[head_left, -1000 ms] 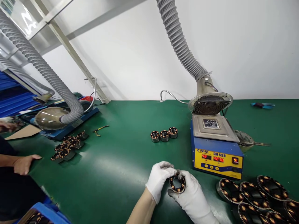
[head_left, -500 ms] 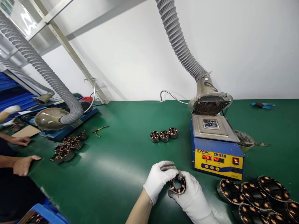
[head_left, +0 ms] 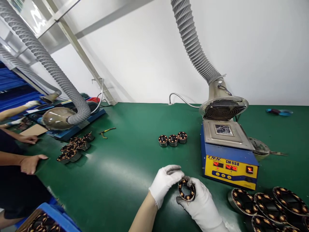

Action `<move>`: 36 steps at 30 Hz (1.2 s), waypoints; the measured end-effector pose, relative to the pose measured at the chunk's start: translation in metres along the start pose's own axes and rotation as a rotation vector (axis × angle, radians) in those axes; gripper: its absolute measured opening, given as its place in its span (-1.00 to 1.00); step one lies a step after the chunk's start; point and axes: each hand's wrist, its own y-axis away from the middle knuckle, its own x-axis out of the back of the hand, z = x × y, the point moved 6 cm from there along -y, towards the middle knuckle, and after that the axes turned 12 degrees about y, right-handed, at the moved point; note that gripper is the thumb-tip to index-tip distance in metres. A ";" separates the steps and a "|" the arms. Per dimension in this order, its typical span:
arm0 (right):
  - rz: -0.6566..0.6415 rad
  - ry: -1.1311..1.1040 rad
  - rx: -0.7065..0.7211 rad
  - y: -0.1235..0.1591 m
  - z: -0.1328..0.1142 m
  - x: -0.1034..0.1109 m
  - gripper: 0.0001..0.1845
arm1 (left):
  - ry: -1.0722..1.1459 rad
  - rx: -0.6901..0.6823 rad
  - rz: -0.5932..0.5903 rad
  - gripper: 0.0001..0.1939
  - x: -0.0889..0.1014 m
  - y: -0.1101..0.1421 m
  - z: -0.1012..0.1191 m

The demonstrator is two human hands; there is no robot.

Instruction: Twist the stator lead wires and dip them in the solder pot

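One wound ring (head_left: 187, 197), gripped in our right hand (head_left: 202, 200) above the worktop (head_left: 116, 187), seemed unfinished; our left hand (head_left: 166, 181) met its rim (pinch unclear). Three rings (head_left: 173, 144) stood beyond, status unknown to us.

A factory workshop: green workbench (head_left: 135, 129), flexible duct (head_left: 196, 45) over a digital-display machine (head_left: 229, 154), clusters of copper-wound rings (head_left: 76, 146).

Gloves (head_left: 202, 203): white cloth, matt
Held ring (head_left: 181, 190): metal outside, coppery and glossy within
Benchtop (head_left: 125, 180): smooth, with a sheen
Heater plate (head_left: 231, 141): dull metal
Hose (head_left: 193, 40): ribbed, plastic-looking, matt
Wall (head_left: 135, 61): smooth, matt
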 end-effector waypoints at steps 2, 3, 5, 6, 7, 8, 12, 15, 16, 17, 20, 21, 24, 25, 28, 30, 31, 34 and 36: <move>-0.002 0.000 -0.004 0.000 0.000 0.000 -0.56 | -0.048 0.013 0.023 -0.62 -0.003 0.001 -0.004; -0.005 -0.004 -0.004 0.000 0.000 0.000 -0.56 | -0.053 0.010 0.042 -0.66 -0.004 0.002 -0.006; -0.011 -0.014 -0.004 0.000 0.000 0.000 -0.56 | -0.047 0.001 0.069 -0.72 -0.003 0.001 -0.009; -0.014 -0.018 -0.006 0.000 0.000 0.000 -0.56 | -0.043 0.000 0.074 -0.73 -0.003 0.001 -0.010; -0.017 -0.021 -0.011 0.000 0.000 -0.001 -0.56 | -0.040 0.002 0.082 -0.73 -0.002 0.001 -0.010; -0.017 -0.022 -0.016 0.000 0.000 -0.001 -0.56 | -0.039 0.008 0.091 -0.74 -0.001 0.001 -0.011; -0.003 -0.011 -0.009 -0.001 0.000 -0.001 -0.56 | -0.040 0.036 0.110 -0.74 -0.001 0.001 -0.010; 0.014 0.003 0.008 -0.001 -0.001 0.000 -0.55 | -0.073 -0.002 0.126 -0.75 -0.005 0.002 -0.006; 0.017 0.007 0.012 0.000 -0.001 0.000 -0.54 | -0.086 -0.019 0.142 -0.76 -0.005 0.003 -0.005; 0.018 0.009 0.014 0.000 -0.001 0.000 -0.54 | -0.097 -0.033 0.157 -0.77 -0.005 0.003 -0.003; -0.002 0.005 0.003 0.001 0.000 -0.002 -0.55 | -0.112 -0.091 0.180 -0.76 -0.001 0.004 0.002; -0.009 0.000 -0.002 0.002 0.001 -0.002 -0.55 | -0.104 -0.124 0.188 -0.74 0.001 0.003 0.005; -0.021 -0.012 -0.012 0.002 0.002 -0.003 -0.55 | -0.049 -0.214 0.226 -0.66 0.010 0.003 0.013; -0.021 -0.012 -0.013 0.002 0.001 -0.003 -0.55 | -0.043 -0.206 0.210 -0.62 0.010 0.002 0.012; -0.014 -0.003 -0.014 0.001 0.000 -0.002 -0.57 | -0.129 -0.081 0.046 -0.55 -0.002 0.000 0.000; -0.003 -0.004 -0.009 0.000 -0.001 -0.001 -0.60 | -0.166 -0.020 -0.052 -0.55 -0.011 0.001 -0.010; 0.003 -0.006 -0.006 -0.001 -0.001 -0.001 -0.61 | -0.154 -0.012 -0.074 -0.56 -0.014 0.001 -0.014; 0.014 -0.004 -0.003 0.000 -0.001 0.000 -0.60 | -0.084 -0.018 -0.082 -0.59 -0.018 0.001 -0.020; 0.010 -0.004 -0.007 0.001 0.000 -0.001 -0.60 | -0.086 -0.022 -0.075 -0.60 -0.018 0.000 -0.020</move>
